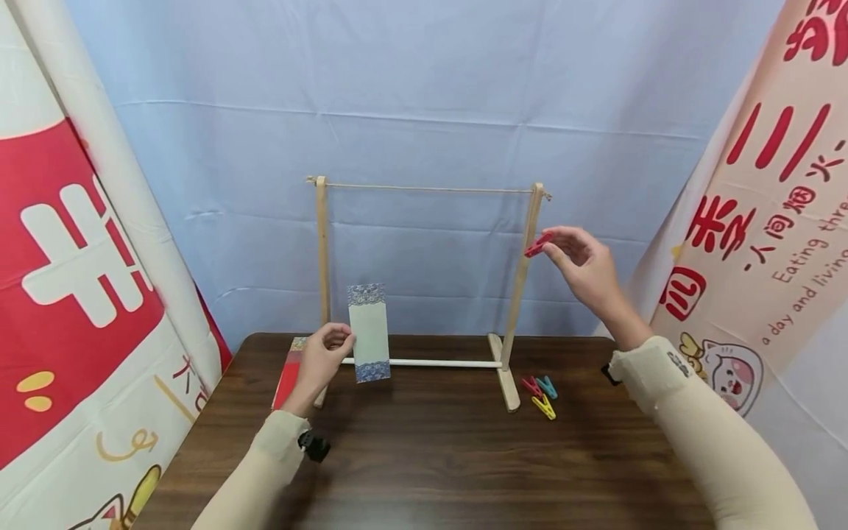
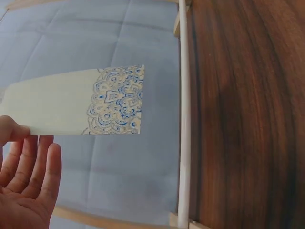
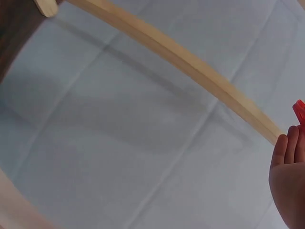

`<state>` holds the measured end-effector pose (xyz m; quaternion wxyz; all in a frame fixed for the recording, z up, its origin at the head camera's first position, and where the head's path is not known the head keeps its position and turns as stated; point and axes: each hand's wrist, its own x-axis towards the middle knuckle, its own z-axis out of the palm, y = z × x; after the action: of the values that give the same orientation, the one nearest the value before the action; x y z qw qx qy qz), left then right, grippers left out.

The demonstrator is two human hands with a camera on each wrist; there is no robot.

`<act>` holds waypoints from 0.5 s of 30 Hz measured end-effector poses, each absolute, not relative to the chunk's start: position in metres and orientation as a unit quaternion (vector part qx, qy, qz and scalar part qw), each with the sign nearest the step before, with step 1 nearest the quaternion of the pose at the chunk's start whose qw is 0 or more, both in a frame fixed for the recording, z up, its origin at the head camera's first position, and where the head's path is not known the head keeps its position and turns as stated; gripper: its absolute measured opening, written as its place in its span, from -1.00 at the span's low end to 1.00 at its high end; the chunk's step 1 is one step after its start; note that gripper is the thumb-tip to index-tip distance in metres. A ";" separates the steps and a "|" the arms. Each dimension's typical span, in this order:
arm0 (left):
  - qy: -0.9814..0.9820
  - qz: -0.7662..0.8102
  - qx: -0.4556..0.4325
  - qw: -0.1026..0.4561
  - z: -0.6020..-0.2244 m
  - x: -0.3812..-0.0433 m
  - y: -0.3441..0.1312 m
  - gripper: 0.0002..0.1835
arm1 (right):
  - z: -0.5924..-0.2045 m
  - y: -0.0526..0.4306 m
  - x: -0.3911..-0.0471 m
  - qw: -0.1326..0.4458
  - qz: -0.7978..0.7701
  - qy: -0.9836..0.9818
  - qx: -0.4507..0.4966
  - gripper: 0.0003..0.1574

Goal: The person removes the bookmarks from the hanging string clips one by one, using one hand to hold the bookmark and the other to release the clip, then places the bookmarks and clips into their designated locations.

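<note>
My left hand point(image 1: 324, 358) pinches the left edge of a pale card point(image 1: 368, 331) between thumb and fingers. The card is a tall strip with blue lace-like patterns at both ends; its patterned lower end point(image 2: 116, 101) shows closely in the left wrist view. It hangs upright in front of the stand's white lower bar point(image 1: 444, 363). My right hand point(image 1: 586, 266) pinches a red clothespin point(image 1: 538, 244) near the stand's right post point(image 1: 521, 283), below the level of the string point(image 1: 430, 189). In the right wrist view only part of this clothespin point(image 3: 299, 112) shows.
Red, blue and yellow clothespins point(image 1: 545, 407) lie on the dark wooden table point(image 1: 424, 456), right of the stand's right foot point(image 1: 505, 379). Partly hidden behind my left hand lies a red card point(image 1: 286, 379). A blue-grey cloth point(image 1: 424, 73) hangs behind, with printed banners at both sides.
</note>
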<state>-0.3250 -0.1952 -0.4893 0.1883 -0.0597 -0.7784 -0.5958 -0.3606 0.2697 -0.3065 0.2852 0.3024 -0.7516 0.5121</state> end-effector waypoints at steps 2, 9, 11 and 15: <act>-0.781 -0.595 -0.054 0.183 -0.491 -0.322 -0.199 -0.86 | -0.317 0.273 -0.358 0.276 0.515 -0.756 0.296 -0.60; -0.787 -0.589 -0.045 0.177 -0.496 -0.309 -0.213 -0.82 | -0.346 0.282 -0.347 0.257 0.524 -0.767 0.268 -0.58; -0.791 -0.583 -0.040 0.181 -0.497 -0.306 -0.217 -0.81 | -0.354 0.284 -0.344 0.252 0.525 -0.769 0.263 -0.60; -0.798 -0.571 -0.036 0.190 -0.498 -0.302 -0.228 -0.80 | -0.371 0.290 -0.339 0.246 0.535 -0.767 0.255 -0.64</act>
<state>-0.3015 -0.2283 -0.4981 0.1901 -0.0365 -0.7981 -0.5706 -0.3388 0.2900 -0.3711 0.2463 0.2553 -0.7670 0.5348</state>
